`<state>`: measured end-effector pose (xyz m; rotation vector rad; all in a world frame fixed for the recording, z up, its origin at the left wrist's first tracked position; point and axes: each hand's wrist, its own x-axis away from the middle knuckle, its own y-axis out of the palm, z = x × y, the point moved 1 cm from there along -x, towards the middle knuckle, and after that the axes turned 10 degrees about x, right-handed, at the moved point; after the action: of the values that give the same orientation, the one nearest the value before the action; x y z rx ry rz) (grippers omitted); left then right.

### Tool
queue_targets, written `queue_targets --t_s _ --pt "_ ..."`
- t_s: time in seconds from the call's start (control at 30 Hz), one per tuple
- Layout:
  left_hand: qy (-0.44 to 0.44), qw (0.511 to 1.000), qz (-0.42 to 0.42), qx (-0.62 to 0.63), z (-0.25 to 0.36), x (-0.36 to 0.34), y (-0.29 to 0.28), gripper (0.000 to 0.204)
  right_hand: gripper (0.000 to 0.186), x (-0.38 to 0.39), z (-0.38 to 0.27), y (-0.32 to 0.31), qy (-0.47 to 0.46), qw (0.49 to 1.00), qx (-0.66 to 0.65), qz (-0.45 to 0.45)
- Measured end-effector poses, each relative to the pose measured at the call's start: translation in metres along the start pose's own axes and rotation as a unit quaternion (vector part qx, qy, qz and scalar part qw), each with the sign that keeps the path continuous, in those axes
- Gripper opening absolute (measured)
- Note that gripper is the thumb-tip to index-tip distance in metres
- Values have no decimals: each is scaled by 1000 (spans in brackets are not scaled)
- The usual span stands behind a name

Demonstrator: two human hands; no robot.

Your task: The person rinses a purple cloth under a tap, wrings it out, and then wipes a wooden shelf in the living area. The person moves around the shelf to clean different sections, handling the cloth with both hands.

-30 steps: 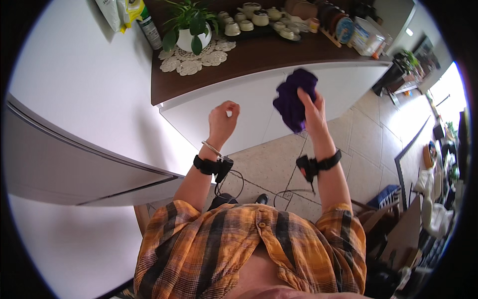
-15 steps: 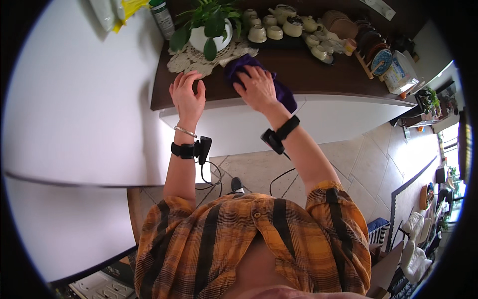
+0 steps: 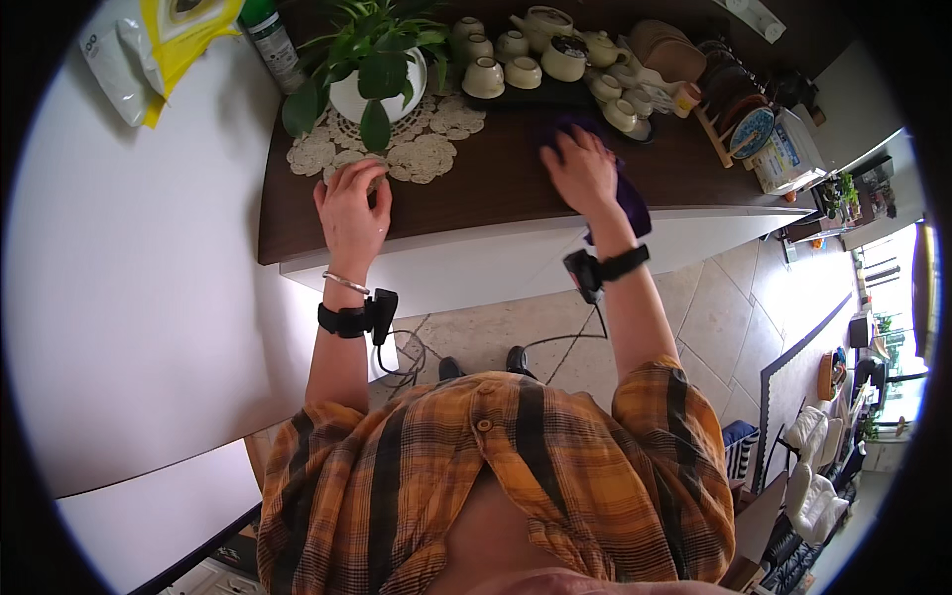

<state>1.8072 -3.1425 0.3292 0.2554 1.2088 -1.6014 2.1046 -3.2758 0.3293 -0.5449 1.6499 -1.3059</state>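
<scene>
My right hand (image 3: 587, 178) presses on a dark purple cloth (image 3: 633, 203) on the dark wooden countertop (image 3: 486, 188). Part of this cloth hangs over the counter's front edge, and some of it is hidden under the palm. To the left, my left hand (image 3: 353, 213) rests at the front of a cream lace doily (image 3: 421, 162), its fingers curved and the thumb apart from them. A white pot (image 3: 347, 99) with a leafy green plant (image 3: 382, 71) stands on this doily.
A pale tea set (image 3: 526, 69) sits at the back, right of the plant. Farther right are a wooden rack of plates (image 3: 751, 131) and a white box (image 3: 788, 159). A green-topped canister (image 3: 273, 50) stands by the left wall, where yellow and white packets (image 3: 183, 45) hang.
My right hand has slid right along the counter with the purple cloth, away from the doily. The left hand stays by the doily's front edge, and the whole view has shifted.
</scene>
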Motion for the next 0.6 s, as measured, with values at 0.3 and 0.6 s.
queue_targets --t_s 0.3,0.6 --pt "-41 998 -12 -55 8 1 0 9 47 19 29 -21 -204 975 -67 -50" --pt "-27 998 -19 -56 5 3 2 11 49 -6 3 -11 -94 993 -17 -69"
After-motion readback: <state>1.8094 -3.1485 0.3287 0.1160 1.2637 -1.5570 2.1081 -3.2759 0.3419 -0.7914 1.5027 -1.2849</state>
